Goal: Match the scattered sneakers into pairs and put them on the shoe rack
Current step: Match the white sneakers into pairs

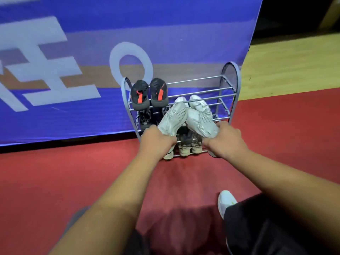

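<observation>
Against the blue banner [165,24], on the red floor [55,172], stands the rack [237,92]. A black pair [139,95] sits at the left of its top shelf, and a white pair [197,102] sits to their right. In front of the rack's middle two more white sneakers are held up. The left sneaker [173,118] is gripped at the heel by the left hand [156,140], the right sneaker [200,122] by the right hand [224,138]. Their long axes slant inward, toes up and away, meeting. Both arms reach forward, fingers curled round the heels.
</observation>
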Demonstrator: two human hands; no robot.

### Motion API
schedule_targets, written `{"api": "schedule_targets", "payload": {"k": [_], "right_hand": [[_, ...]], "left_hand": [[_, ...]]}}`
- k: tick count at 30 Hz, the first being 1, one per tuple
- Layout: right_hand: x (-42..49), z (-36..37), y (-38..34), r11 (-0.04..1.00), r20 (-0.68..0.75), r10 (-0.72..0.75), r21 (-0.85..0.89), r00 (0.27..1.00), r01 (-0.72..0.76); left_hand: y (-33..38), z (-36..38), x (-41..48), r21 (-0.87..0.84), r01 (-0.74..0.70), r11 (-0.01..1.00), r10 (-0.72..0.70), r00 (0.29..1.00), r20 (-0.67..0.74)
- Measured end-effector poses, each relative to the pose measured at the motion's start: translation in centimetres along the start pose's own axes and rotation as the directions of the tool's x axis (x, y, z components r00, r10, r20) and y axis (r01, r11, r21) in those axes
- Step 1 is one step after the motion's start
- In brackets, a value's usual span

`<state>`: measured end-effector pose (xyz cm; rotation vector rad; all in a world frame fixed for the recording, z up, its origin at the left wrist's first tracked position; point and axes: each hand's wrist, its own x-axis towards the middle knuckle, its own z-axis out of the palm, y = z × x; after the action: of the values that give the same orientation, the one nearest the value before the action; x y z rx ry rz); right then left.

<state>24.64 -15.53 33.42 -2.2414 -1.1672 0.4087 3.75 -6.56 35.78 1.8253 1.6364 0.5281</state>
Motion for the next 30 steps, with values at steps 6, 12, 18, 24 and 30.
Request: {"api": "schedule_targets", "payload": {"k": [6,12,18,24,30], "right_hand": [[6.3,-2.6,-2.0,0.999,-0.153,0.001,0.034,0.988,0.005],[14.9,-2.6,-4.1,0.992,-0.171,0.041,0.128,0.984,-0.019],[23.8,-0.4,-4.6,0.99,-0.122,0.053,0.136,0.991,-0.037],[29.3,2.7,-4.0,0.998,-0.107,0.019,0.053,0.994,-0.013],[29.8,5.6,-3.4,0.996,-0.042,-0.04,-0.076,0.998,0.037]], "left_hand": [[6.6,1.3,4.3,-0.079,-0.026,0.997,0.016,0.992,-0.126],[9.9,4.6,12.4,-0.038,-0.002,0.999,-0.007,0.978,-0.211],[11.9,7.9,20.7,0.04,-0.01,0.999,0.02,0.964,-0.264],[11.7,10.6,26.1,0.13,-0.032,0.991,0.064,0.966,-0.249],[10.3,12.3,26.6,0.337,-0.041,0.941,0.1,0.982,-0.159]]}}
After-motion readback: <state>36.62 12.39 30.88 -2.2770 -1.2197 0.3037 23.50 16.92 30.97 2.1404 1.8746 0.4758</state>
